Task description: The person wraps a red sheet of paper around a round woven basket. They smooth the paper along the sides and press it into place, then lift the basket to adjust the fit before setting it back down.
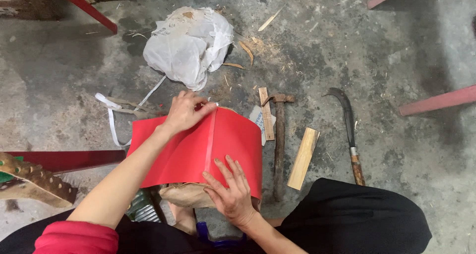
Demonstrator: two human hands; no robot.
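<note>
Head view, looking straight down at a rough concrete floor (pixel 377 60) strewn with wood chips. At the centre lies a red sheet (pixel 198 145), curved over a brownish bundle (pixel 186 194) that shows beneath its near edge; a paler strip (pixel 210 142), perhaps tape, runs along the sheet from far edge to near. The left hand (pixel 184 112) rests at the sheet's far edge, fingers bent and pinched together on the top of that strip. The right hand (pixel 233 189) lies flat and spread on the sheet's near part, fingers apart, pressing it down rather than gripping.

Beyond the red sheet sits a crumpled white plastic bag (pixel 188 43), and a white strap (pixel 116 115) trails on the floor to the sheet's left. Just to the right of the sheet lie a hammer (pixel 279 140), a thin wooden slat (pixel 267 114) and a pale wood block (pixel 303 158); further right is a curved sickle (pixel 347 130). A studded wooden piece (pixel 34 182) lies to the sheet's left.

As a judgement: the sheet looks springy, so if the flat hand eases off, the curve could flip open and pull the strip askew. The strip could also crease or stick crooked if the pinching fingers drag sideways. The sickle's blade lies well apart but within reach of a careless knee.
</note>
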